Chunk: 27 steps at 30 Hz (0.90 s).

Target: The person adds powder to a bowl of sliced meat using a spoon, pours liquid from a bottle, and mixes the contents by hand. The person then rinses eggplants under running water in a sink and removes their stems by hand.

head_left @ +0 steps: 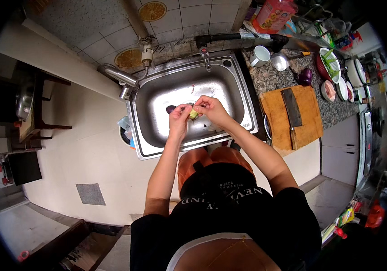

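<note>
Over the sink, both my hands meet at a small yellow-green vegetable point(193, 113), too small to name exactly. My left hand point(179, 119) has its fingers closed on the left side of it. From the right, the fingers of my right hand point(210, 111) pinch its upper edge. A dark purple rounded thing point(171, 109) shows just beside my left fingers; its lower part is hidden by the hand. Below lies the steel sink point(153, 128), with small scraps on its bottom and the drain partly hidden behind my hands.
A tap point(205, 61) stands at the sink's back edge. To the right, a cleaver point(291, 108) lies on a wooden chopping board point(312, 118). Behind it are a white mug point(260, 56), a metal ladle point(280, 62), a purple vegetable point(305, 77) and a red-and-white colander point(322, 67) with green vegetables.
</note>
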Each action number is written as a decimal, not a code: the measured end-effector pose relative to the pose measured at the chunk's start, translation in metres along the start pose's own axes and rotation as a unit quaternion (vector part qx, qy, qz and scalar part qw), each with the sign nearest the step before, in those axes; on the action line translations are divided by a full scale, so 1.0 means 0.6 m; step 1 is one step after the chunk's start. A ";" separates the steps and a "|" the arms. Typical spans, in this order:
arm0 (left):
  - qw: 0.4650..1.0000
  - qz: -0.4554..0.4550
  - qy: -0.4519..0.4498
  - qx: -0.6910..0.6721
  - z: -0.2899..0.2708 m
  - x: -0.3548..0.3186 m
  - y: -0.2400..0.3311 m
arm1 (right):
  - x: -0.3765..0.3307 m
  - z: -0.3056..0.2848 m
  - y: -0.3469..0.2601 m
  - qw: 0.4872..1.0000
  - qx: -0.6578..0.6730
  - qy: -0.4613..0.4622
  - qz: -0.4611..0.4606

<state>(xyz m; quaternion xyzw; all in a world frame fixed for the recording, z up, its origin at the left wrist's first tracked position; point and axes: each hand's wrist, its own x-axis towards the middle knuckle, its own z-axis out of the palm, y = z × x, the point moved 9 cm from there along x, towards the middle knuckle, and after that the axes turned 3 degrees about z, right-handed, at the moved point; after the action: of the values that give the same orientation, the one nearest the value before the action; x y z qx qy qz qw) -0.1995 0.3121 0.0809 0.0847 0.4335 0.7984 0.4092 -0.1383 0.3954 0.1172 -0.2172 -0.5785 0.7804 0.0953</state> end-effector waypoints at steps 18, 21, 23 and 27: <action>0.973 0.056 0.062 -0.217 -0.085 0.017 0.076 | -0.036 -0.198 0.017 0.951 0.223 0.216 0.002; 0.988 0.038 0.017 -0.149 -0.044 0.007 0.086 | -0.034 -0.134 -0.007 0.946 0.315 0.081 0.008; 0.997 0.018 -0.008 -0.072 -0.020 -0.006 0.074 | -0.034 -0.096 -0.023 0.937 0.349 0.021 0.014; 0.997 -0.055 -0.035 -0.044 0.025 -0.021 0.022 | -0.032 -0.058 -0.034 0.943 0.329 -0.044 0.026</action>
<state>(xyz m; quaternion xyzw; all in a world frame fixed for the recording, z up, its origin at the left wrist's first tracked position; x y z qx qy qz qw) -0.1916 0.3085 0.1032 0.0705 0.3874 0.7898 0.4703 -0.1077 0.4239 0.1327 -0.1546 -0.2869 0.9383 0.1155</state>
